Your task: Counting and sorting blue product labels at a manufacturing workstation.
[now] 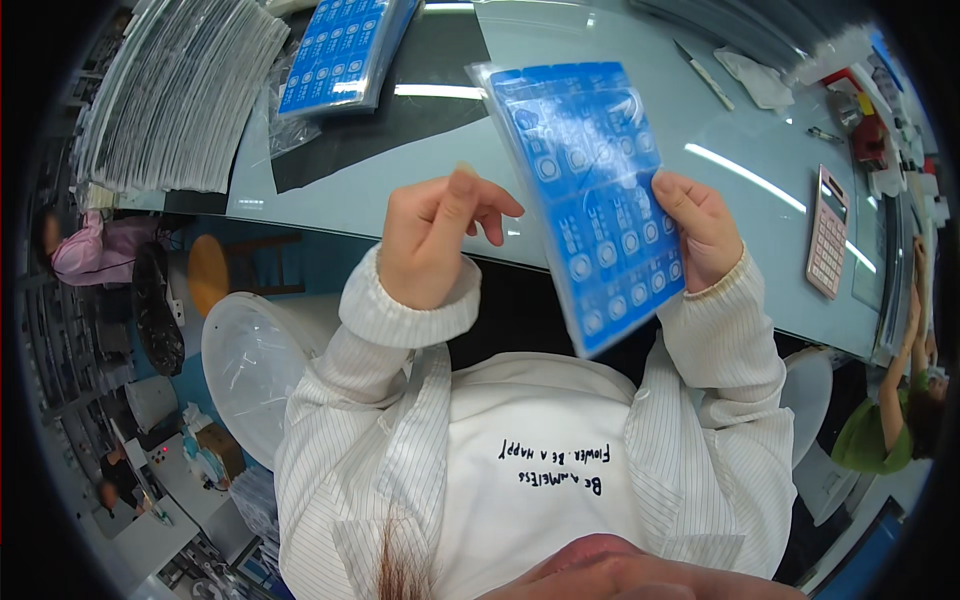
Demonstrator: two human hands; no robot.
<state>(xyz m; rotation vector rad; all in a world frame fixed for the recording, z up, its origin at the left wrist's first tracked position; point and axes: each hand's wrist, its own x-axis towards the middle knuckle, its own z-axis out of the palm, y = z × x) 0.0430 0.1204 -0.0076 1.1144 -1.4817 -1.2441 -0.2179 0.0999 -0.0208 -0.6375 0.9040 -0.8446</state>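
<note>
My right hand (703, 225) grips the right edge of a clear plastic bag of blue sheets (600, 210), thumb on the front. The sheets carry rows of pale round marks. The bag is held tilted above the front edge of the table, its clear margin reaching past the sheets on the left. Just left of the bag, my left hand (435, 235) is raised with nothing seen in it. Its thumb points up and its loosely bent fingers stand apart, not touching the bag. A second bagged stack of blue sheets (335, 55) lies at the far left of the table.
A tall pile of bagged sheets (185, 95) stands at the left on the glass-topped table (400, 150). A pink calculator (828, 232), a cutter knife (712, 85) and crumpled white film (755, 78) lie to the right. Below the table's left edge stands a lined bin (255, 370).
</note>
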